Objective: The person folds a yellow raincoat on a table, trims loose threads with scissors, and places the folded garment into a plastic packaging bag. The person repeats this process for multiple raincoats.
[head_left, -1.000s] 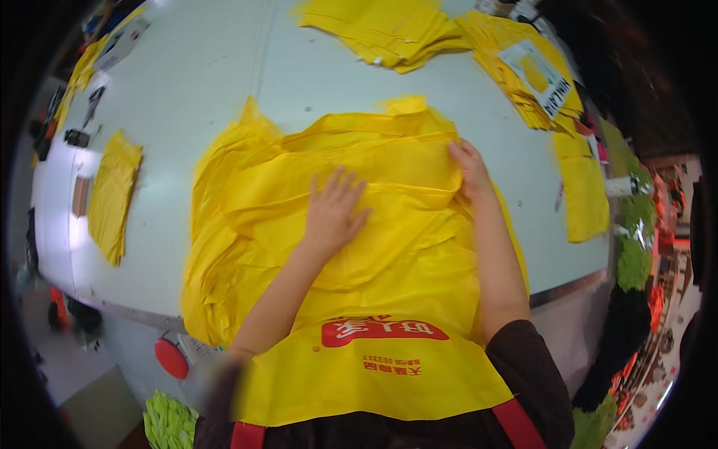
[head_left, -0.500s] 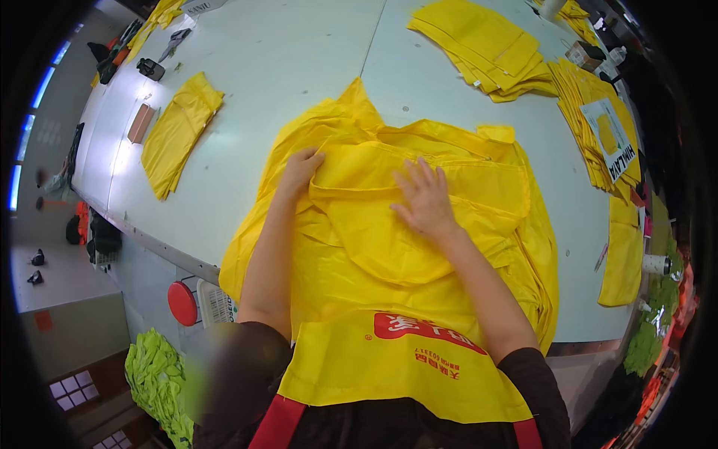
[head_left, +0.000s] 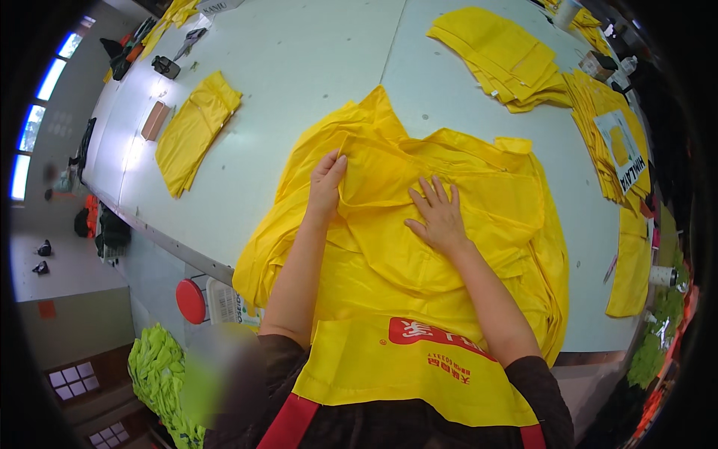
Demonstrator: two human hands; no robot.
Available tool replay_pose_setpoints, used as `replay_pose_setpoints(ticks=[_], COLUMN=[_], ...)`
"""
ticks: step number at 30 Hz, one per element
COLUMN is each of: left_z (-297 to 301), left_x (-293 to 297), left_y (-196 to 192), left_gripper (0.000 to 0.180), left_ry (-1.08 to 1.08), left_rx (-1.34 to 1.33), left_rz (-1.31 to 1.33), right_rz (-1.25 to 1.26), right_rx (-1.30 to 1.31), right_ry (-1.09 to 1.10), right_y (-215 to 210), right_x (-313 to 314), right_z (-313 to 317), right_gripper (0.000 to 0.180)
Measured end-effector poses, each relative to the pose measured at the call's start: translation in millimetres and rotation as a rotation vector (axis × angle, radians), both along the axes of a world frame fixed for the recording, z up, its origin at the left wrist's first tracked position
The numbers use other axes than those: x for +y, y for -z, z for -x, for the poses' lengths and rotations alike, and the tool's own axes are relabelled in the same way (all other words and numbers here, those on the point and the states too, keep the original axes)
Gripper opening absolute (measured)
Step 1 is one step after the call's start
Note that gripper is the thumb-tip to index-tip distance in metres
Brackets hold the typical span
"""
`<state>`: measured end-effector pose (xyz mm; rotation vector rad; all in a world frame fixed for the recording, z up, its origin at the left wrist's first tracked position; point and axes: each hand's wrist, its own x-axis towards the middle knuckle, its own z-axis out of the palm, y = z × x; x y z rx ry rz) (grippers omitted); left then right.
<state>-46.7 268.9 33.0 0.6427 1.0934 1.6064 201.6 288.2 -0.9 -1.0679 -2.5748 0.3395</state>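
A thin, shiny yellow garment [head_left: 389,263], loose and creased, lies spread over the pale table in front of me. My left hand [head_left: 326,183] pinches the edge of a fabric panel near the garment's upper left, thumb against fingers. Flat on the same panel, to the right, rests my right hand [head_left: 440,218] with its fingers spread. Below both hands, the yellow apron [head_left: 348,363] I wear, with red straps, overlaps the garment's near part in view.
Folded yellow pieces [head_left: 198,135] lie on the table [head_left: 299,71] at left, beside a brown block [head_left: 155,120]. More yellow stacks [head_left: 497,56] are at the far right. A red round stool [head_left: 191,301] and a bright green fabric heap [head_left: 158,374] stand off the table's left edge.
The whole view has shifted slightly. My left hand's fingers now pinch the panel's edge more plainly and hold it a little raised. The right hand stays spread on the fabric.
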Motion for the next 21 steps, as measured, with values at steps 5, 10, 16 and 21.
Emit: replay_pose_setpoints(ticks=[5,10,16,21], left_z=[-6.4,-22.9,-36.4,-44.3], left_x=[-2.1,-8.1,-8.8,-8.9], left_y=[-6.0,-19.5,-18.9,-20.6], left_gripper=[0.022,0.019,0.018,0.018], left_ry=[0.032,0.178,0.287,0.300], left_rx=[0.212,0.256,0.458,0.489], left_rz=[-0.014,-0.008,-0.028,-0.031], right_rz=[0.176,0.261,0.535,0.727], right_rx=[0.367,0.687,0.737,0.825], right_ry=[0.024,0.085,-0.042,0.004], right_y=[-10.5,-80.6,-86.0,-83.9], right_x=[9.9,19.3,40.4,40.8], right_z=[1.4,25.7,22.7,13.9], right_gripper=[0.040,0.026,0.020,0.021])
